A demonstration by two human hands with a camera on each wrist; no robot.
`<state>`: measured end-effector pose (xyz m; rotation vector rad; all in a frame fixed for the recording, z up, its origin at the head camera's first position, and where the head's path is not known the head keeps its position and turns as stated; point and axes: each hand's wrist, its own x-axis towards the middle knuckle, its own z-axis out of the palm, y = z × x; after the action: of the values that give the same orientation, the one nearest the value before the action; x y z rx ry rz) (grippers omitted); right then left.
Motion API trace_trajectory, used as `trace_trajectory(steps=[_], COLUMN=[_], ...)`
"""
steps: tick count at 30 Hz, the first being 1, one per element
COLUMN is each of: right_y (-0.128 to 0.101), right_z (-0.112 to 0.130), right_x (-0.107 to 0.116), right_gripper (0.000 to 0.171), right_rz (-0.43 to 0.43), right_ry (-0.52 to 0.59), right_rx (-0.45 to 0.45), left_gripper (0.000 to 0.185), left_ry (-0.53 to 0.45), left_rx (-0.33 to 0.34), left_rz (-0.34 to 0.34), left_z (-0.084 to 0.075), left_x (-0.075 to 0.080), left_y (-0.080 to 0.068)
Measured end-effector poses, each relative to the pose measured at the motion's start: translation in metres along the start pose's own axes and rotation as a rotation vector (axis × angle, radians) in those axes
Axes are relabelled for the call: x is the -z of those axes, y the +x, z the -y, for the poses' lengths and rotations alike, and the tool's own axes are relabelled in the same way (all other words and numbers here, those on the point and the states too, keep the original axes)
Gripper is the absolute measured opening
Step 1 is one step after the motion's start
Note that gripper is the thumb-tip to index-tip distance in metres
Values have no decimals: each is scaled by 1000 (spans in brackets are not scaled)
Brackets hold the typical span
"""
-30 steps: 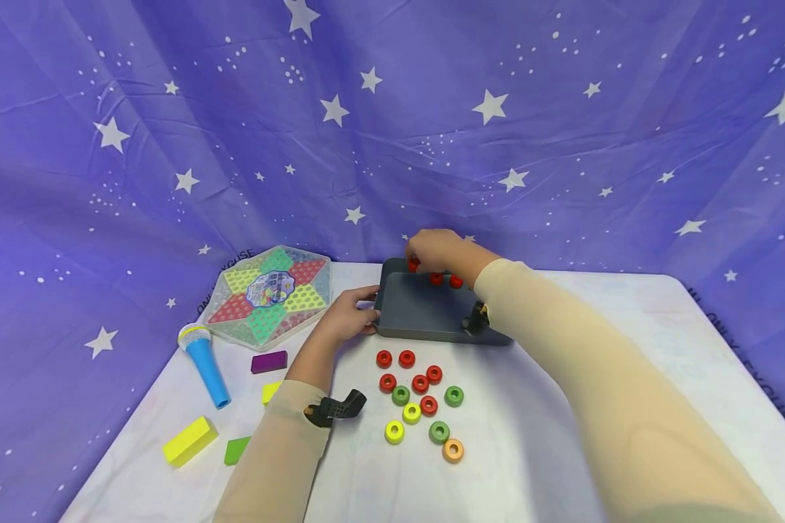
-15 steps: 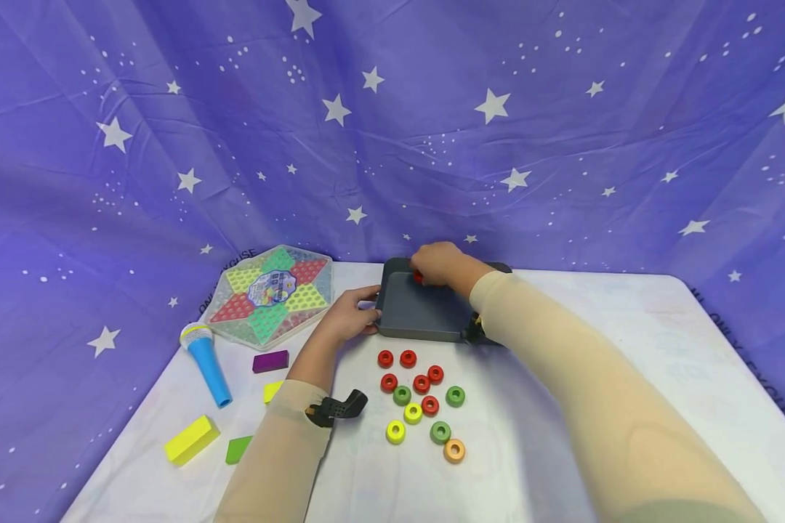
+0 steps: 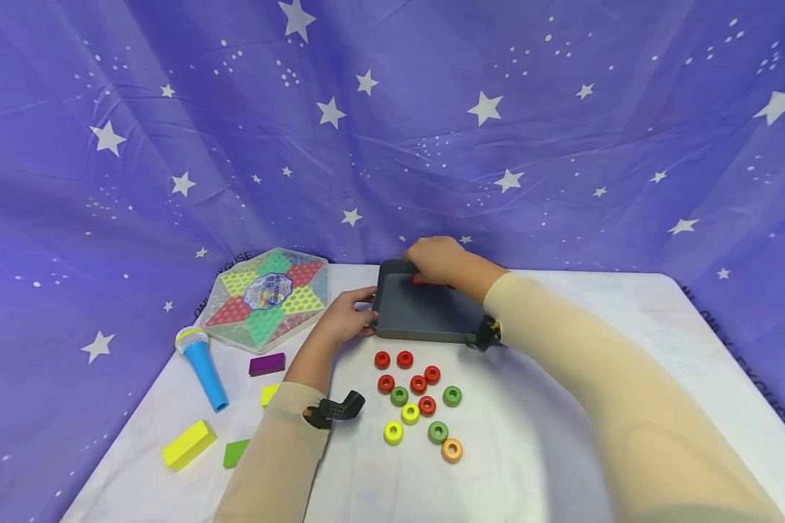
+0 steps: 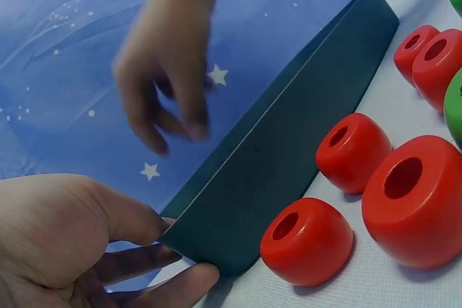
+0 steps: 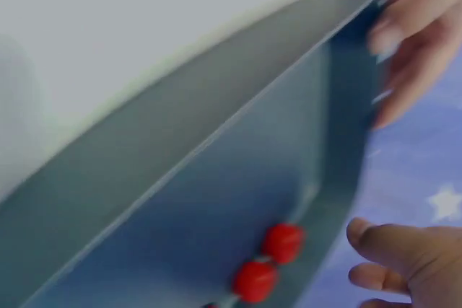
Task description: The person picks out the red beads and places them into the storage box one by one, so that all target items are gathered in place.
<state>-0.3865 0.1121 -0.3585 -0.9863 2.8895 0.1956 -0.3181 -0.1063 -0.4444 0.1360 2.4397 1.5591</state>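
While your left hand [image 3: 347, 319] grips the near left corner of the dark tray [image 3: 425, 316], thumb on the outer wall and fingers curled under the edge as the left wrist view shows [image 4: 65, 243], your right hand [image 3: 435, 260] hangs over the tray's far side with its fingers loosely curled; whether it pinches anything you cannot tell, since the hand covers its own fingertips from the head view. Small red rings [image 5: 281, 242] lie in a row against the tray's far wall, just below that hand. The tray sits at the back of a white table [image 3: 562, 407], close to the purple star-printed cloth [image 3: 392, 131] that hangs behind and drapes down both sides, closing off the room. On the table just in front of the tray lies a loose cluster of rings [image 3: 419, 396]: red ones nearest the tray, then green and yellow, with one orange ring [image 3: 452, 450] at the near edge of the group. To your left, a hexagonal board game [image 3: 268, 296] lies flat near the cloth, a blue toy microphone [image 3: 203, 367] lies beside it, and a purple block [image 3: 267, 364], a yellow block [image 3: 188, 444] and a green block [image 3: 236, 453] are scattered nearer to you. Both your forearms wear pale sleeves.
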Motion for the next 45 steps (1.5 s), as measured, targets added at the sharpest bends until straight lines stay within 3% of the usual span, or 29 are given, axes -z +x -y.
trace_trajectory(steps=[4, 7, 11, 15, 20, 25, 30, 38, 45], right_y=[-30, -61, -99, -119, -121, -118, -125, -145, -137], right_z=[16, 32, 54, 67, 72, 73, 68, 37, 12], right_x=[19, 23, 9, -16, -41, -49, -43, -31, -12], right_gripper=[45, 48, 43, 36, 30, 28, 28, 29, 29], right_rz=[-46, -20, 92, 166, 171, 144, 105, 7, -41], right_ry=[159, 265, 279, 246, 216, 199, 250, 320, 323], right_rx=[47, 96, 133, 148, 171, 194, 179, 149, 135], left_gripper=[61, 60, 60, 60, 60, 60, 59, 58, 59], left_ry=[-4, -4, 8, -1, -4, -19, -16, 27, 19], left_rx=[3, 4, -6, -11, 1, 5, -9, -10, 4], left_rz=[-2, 0, 3, -1, -2, -13, -15, -2, -4], left_z=[1, 1, 1, 1, 1, 1, 0, -3, -1], left_x=[3, 3, 2, 2, 4, 7, 8, 2, 2], left_y=[-1, -1, 0, 1, 0, -1, 0, 1, 0])
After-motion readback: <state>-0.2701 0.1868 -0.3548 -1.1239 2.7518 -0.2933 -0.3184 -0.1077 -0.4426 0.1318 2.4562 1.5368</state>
